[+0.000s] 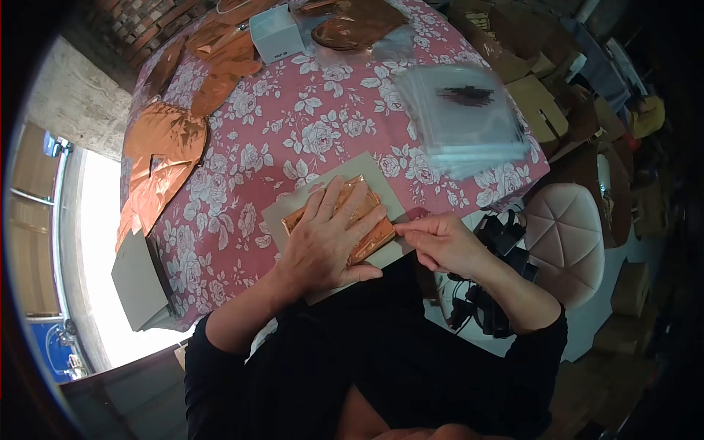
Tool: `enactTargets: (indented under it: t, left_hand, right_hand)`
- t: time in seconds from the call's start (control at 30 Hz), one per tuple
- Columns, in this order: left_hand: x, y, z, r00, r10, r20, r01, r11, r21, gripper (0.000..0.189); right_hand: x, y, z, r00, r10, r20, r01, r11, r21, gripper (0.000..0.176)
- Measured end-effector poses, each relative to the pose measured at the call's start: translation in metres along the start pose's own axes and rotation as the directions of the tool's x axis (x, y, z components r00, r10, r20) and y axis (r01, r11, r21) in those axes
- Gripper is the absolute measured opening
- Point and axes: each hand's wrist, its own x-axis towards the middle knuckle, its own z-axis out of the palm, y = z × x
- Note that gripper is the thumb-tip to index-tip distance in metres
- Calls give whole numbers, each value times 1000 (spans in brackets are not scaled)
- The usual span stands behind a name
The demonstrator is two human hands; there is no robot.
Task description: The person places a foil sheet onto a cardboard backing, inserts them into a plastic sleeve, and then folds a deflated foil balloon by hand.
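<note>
A copper-coloured foil balloon [380, 233], folded into a flat rectangular packet, lies on a grey card [380, 170] at the table's near edge. My left hand [326, 231] rests flat on top of the packet with its fingers spread, covering much of it. At the packet's right edge, my right hand [446, 242] has thumb and index finger pinched together on the foil's corner. Its other fingers are curled in.
Flat copper foil balloons [165, 139] lie along the left side of the flowered tablecloth [323, 139]. Clear plastic bags [469, 121] are stacked at right. A white box [276, 34] stands at the back, a folded grey card [139, 282] at left, a padded stool [563, 242] at right.
</note>
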Motion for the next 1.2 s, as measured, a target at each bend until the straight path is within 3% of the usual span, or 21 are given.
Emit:
enactTargets:
  t: [0.13,0.2,0.43,0.47,0.5,0.53,0.57,0.63,0.67,0.7,0.77,0.8,0.9,0.97,1.03,1.13,1.2]
  left_hand:
    - [1,0,1,1000,4,-25,-4,1000,1,81]
    - [1,0,1,1000,6,-28,-6,1000,7,81]
    - [-1,0,0,1000,-12,-7,12,1000,-4,85]
    - [-2,0,0,999,-27,28,27,1000,-14,87]
    - [-2,0,-1,999,-30,13,30,1000,-4,87]
    - [-3,0,-1,1000,-17,-14,17,1000,-1,86]
    - [-3,0,-1,999,-3,-40,4,1000,3,85]
    - [-5,-1,1,999,-10,-36,11,1000,20,87]
    - [-5,-1,1,1000,-9,-16,10,1000,20,87]
    - [-6,-1,1,1000,-10,7,10,1000,18,87]
    - [-5,0,-1,1000,-21,-14,21,1000,-6,85]
    - [-4,0,-4,1000,-22,-9,21,1000,-15,85]
    - [-6,0,-4,1000,-22,-13,21,999,-37,84]
    - [-6,-1,-3,1000,-13,-28,12,999,-46,84]
    - [-7,-1,-3,998,-26,63,27,1000,-14,88]
    - [-6,-1,-6,996,-24,81,25,1000,-14,87]
    - [-6,-1,-5,996,-27,89,28,1000,-8,87]
  right_hand:
    - [-1,3,0,1000,-2,8,2,999,51,24]
    - [1,1,-3,997,68,35,-70,994,84,24]
    - [8,-5,-4,996,81,27,-82,996,19,20]
    - [8,-6,-5,1000,-9,-30,3,985,-171,20]
    - [9,-6,-5,992,-108,-68,77,930,-359,22]
    - [12,5,-3,839,-536,-90,385,702,-599,23]
    - [10,5,0,834,-547,-80,394,690,-608,23]
    - [4,0,8,654,-746,125,466,267,-844,26]
    - [-4,-5,12,707,-676,208,413,156,-897,32]
    - [-6,-3,14,704,-677,216,417,147,-897,32]
    - [-9,4,17,823,-513,246,307,36,-951,46]
    - [-8,8,18,784,-565,258,329,25,-944,54]
    - [-12,10,20,811,-526,256,298,-5,-955,59]
    - [-13,18,21,791,-546,277,285,-72,-956,60]
    - [-14,19,23,766,-567,301,271,-139,-952,62]
    - [-21,5,25,825,-474,306,240,-197,-951,63]
    - [-20,-8,20,846,-445,293,223,-204,-953,45]
